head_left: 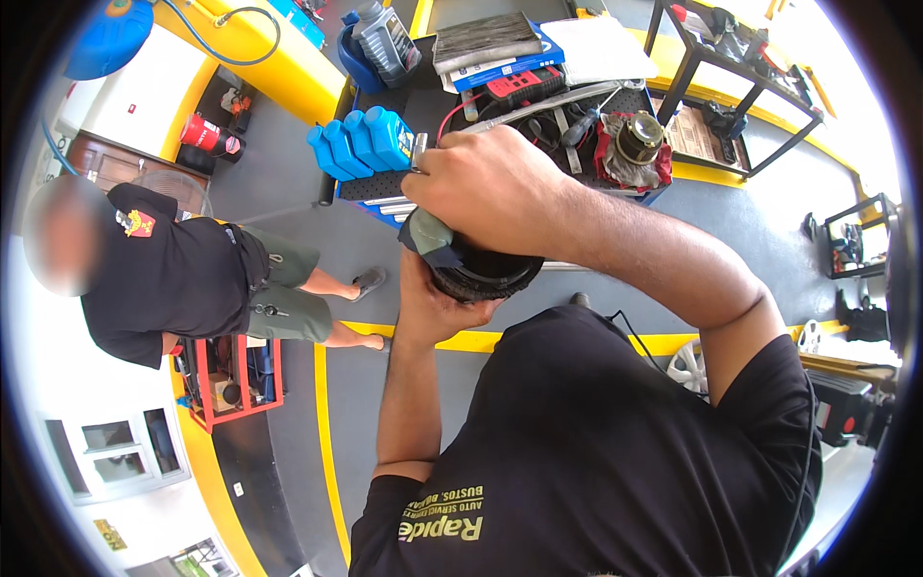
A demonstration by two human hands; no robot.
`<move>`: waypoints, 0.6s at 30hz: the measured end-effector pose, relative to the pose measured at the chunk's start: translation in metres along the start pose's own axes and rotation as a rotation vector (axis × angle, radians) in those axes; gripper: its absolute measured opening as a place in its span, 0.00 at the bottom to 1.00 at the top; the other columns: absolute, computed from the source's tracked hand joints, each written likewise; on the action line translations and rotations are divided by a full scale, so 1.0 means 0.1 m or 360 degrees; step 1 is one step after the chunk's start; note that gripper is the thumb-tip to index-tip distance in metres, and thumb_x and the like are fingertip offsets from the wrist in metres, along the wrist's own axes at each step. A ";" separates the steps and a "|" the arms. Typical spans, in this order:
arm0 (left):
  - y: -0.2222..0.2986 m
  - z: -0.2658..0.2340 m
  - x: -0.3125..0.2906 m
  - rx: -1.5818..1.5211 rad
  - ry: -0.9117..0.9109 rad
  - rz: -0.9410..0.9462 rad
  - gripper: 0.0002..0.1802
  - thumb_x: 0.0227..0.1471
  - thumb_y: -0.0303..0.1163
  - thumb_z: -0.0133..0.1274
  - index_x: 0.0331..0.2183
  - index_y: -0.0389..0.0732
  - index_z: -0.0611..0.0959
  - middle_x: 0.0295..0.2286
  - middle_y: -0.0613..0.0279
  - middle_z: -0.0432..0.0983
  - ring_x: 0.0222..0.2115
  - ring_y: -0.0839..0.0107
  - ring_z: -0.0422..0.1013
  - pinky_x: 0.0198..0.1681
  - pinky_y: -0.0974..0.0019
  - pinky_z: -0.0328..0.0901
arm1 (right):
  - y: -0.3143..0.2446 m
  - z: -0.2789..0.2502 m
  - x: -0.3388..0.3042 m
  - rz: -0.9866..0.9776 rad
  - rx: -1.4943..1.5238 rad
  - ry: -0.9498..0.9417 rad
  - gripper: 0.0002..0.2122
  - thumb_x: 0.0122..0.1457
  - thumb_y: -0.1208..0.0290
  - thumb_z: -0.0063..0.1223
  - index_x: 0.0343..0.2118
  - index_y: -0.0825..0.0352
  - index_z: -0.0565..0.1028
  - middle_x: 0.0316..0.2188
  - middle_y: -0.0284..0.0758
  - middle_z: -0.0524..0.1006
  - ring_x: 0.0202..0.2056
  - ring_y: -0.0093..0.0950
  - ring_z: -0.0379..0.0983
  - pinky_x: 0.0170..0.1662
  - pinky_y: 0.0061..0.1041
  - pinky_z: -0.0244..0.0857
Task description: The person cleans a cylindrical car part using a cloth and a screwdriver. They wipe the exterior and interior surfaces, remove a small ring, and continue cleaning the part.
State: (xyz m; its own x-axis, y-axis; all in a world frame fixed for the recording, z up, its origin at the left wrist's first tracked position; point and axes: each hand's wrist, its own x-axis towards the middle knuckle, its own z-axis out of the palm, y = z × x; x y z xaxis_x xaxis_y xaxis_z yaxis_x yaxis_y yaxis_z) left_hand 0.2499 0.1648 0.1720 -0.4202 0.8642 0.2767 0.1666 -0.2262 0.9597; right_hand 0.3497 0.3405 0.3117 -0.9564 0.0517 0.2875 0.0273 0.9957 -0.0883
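My left hand [435, 306] is closed around the underside of a black, round, ribbed part [490, 277], which I hold up in front of my chest. Over its top lies my right hand [495, 178], fingers curled in. A grey-green cloth [429, 237] pokes out beneath that hand, against the part's left side. The right palm and most of the part's upper face are hidden. Just beyond my hands stands a tool cart with several blue bottles [387, 137] at its left edge. A brass-coloured round canister [639, 137] sits on a red and grey rag [615, 159].
The cart also carries a grey bottle [385, 46], a dirty pleated filter [486, 43] and a red-black device [524, 85]. Another person [183, 260] stands at the left, near a red tool trolley [236, 385]. A black metal rack [740, 87] is at the far right.
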 end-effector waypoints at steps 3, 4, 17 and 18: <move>0.03 -0.02 0.02 -0.0157 0.0030 0.0079 0.65 0.31 0.29 0.82 0.67 0.37 0.62 0.60 0.53 0.65 0.61 0.62 0.68 0.63 0.57 0.67 | 0.06 0.03 -0.11 0.0021 0.0171 0.0265 0.11 0.52 0.71 0.68 0.38 0.62 0.81 0.36 0.36 0.83 0.43 0.38 0.85 0.44 0.38 0.81; 0.05 -0.05 0.05 -0.0141 0.0035 0.0120 0.64 0.30 0.29 0.82 0.67 0.37 0.64 0.59 0.54 0.66 0.60 0.62 0.68 0.63 0.57 0.67 | 0.09 0.03 -0.16 0.0016 0.0253 0.0404 0.11 0.51 0.70 0.69 0.38 0.62 0.82 0.36 0.37 0.84 0.43 0.39 0.86 0.44 0.39 0.81; -0.12 -0.13 0.18 -0.0449 -0.0048 0.0032 0.57 0.33 0.31 0.83 0.63 0.39 0.69 0.55 0.58 0.74 0.57 0.65 0.73 0.62 0.59 0.69 | 0.82 0.14 -0.90 0.0769 0.1279 0.1068 0.12 0.59 0.80 0.69 0.46 0.70 0.83 0.39 0.32 0.87 0.43 0.23 0.84 0.50 0.28 0.77; -0.15 -0.13 0.16 -0.0534 0.0000 -0.0020 0.57 0.33 0.31 0.83 0.63 0.39 0.69 0.55 0.58 0.74 0.57 0.65 0.74 0.62 0.59 0.69 | 0.93 0.12 -0.99 0.0672 0.1802 0.1156 0.14 0.61 0.77 0.70 0.49 0.70 0.82 0.42 0.33 0.87 0.44 0.22 0.83 0.52 0.27 0.77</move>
State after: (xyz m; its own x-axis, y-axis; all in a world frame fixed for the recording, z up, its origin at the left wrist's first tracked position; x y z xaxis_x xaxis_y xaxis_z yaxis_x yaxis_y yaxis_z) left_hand 0.2288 0.1764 0.1629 -0.4203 0.8680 0.2645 -0.1418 -0.3508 0.9257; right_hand 0.4438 0.4269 0.2634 -0.5644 0.7001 0.4373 -0.3073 0.3135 -0.8985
